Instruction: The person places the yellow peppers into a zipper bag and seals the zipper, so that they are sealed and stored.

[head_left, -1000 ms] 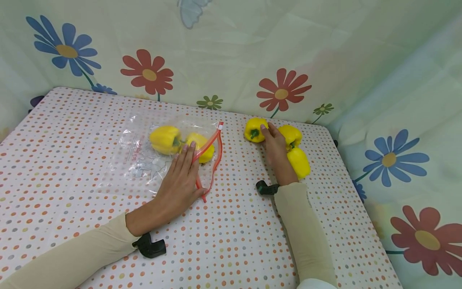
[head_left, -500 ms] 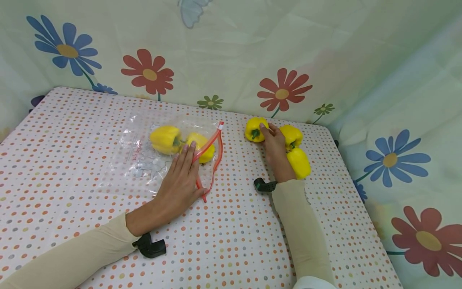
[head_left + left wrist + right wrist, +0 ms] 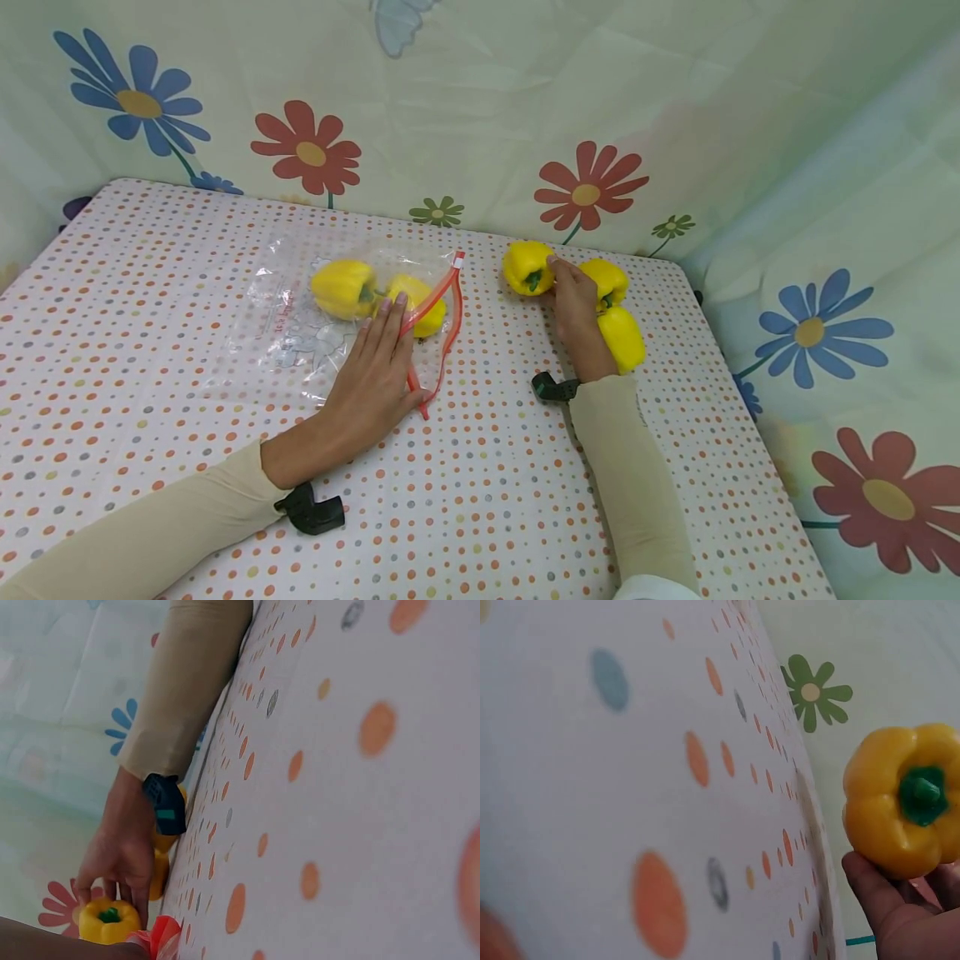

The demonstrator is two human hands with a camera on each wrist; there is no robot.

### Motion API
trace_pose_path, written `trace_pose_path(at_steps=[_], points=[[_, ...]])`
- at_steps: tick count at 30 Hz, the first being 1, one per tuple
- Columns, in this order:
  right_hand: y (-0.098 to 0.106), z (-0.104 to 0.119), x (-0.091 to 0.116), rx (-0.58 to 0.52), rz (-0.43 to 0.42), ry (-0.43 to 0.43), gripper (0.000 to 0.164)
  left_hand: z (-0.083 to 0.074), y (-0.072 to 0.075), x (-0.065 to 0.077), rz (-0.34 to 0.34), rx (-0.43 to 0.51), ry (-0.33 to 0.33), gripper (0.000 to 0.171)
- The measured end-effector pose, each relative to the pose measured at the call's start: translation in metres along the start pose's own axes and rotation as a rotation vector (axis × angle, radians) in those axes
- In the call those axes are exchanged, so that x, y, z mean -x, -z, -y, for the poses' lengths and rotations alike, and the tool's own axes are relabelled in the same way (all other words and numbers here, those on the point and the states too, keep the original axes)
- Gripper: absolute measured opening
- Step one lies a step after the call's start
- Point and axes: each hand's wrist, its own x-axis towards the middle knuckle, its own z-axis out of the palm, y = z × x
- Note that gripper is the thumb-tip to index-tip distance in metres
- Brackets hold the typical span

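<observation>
Clear zip bag (image 3: 251, 354), two yellow peppers (image 3: 341, 289) inside; the left hand (image 3: 371, 375) rests on it, fingers straight, at its red-edged mouth. Dotted tabletop (image 3: 491, 400) spans rightward to two loose peppers (image 3: 622, 337) near the right edge (image 3: 738, 400). Right hand (image 3: 576, 307), thumb and fingers gripping a fifth pepper (image 3: 523, 260) near the far edge (image 3: 480, 235); floral curtain (image 3: 457, 108) beyond.

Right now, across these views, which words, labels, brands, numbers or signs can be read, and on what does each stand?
None can be read.
Clear bag: red printing, too small and blurred.
Right-wrist camera: green patch, no legible lettering.
</observation>
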Motion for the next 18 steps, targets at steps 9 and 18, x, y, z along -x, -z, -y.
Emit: trace_pose_path(at_steps=[9,18], points=[[0.000,0.002,0.005,-0.032,0.060,-0.001,0.051,0.000,0.000,-0.001,-0.001,-0.005,0.001,0.095],[0.003,0.003,0.016,-0.015,0.207,0.019,0.045,0.000,0.000,0.000,0.002,-0.005,0.001,0.095]])
